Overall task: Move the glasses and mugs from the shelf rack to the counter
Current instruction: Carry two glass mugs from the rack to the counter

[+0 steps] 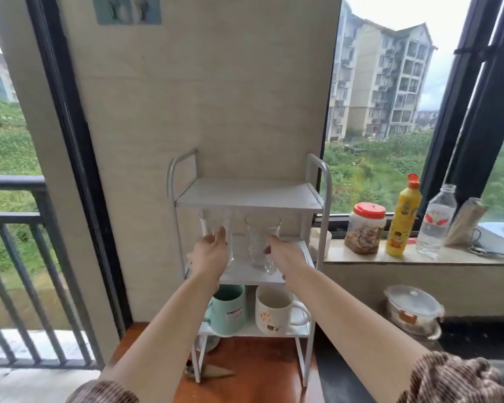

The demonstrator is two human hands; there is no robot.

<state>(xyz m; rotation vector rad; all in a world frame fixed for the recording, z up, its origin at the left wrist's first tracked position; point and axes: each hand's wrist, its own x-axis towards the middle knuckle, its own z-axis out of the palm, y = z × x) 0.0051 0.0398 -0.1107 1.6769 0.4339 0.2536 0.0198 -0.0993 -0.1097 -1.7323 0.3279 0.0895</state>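
Note:
A white three-tier shelf rack [248, 197] stands against the wall on a brown surface. Two tall clear glasses stand on its middle shelf. My left hand [210, 253] wraps around the left glass [214, 225]. My right hand [282, 254] touches the right side of the right glass [261, 239], fingers curled round it. On the bottom shelf stand a mint-green mug [229, 314] and a white patterned mug [274, 311] with its handle to the right. The top shelf holds nothing.
A dark counter [361, 359] lies to the right with a lidded glass container [412, 311]. On the window ledge [448, 258] stand a red-lidded jar [365, 228], a yellow bottle [402, 221] and a clear bottle [437, 218]. A railing is at left.

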